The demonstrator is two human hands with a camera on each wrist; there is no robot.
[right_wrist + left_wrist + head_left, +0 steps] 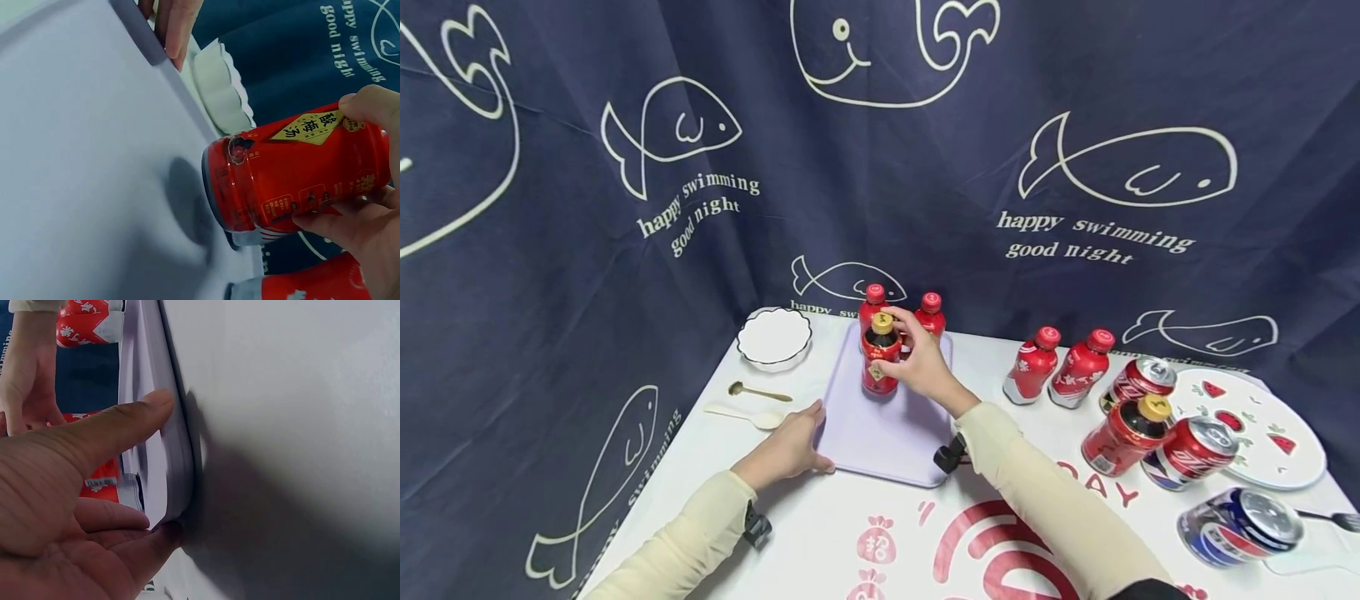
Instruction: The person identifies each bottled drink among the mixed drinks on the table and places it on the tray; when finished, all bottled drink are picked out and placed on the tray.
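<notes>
My right hand (923,367) grips a red-labelled drink bottle (294,169) with a yellow cap, thumb on one side and fingers on the other. In the right wrist view its base is just over the lilac tray (880,446), with a shadow on the tray beneath. Behind it, two red bottles with red caps, one on the left (874,296) and one on the right (932,312), stand at the tray's far end. My left hand (792,446) holds the tray's near left corner, thumb along the front rim and fingers at the left side.
A white scalloped bowl (774,337), a small gold spoon (760,391) and a cream spoon (748,414) lie left of the tray. To the right stand two more red bottles (1032,365), another yellow-capped bottle (1123,437), several cans (1240,525), and a watermelon-patterned plate (1292,425).
</notes>
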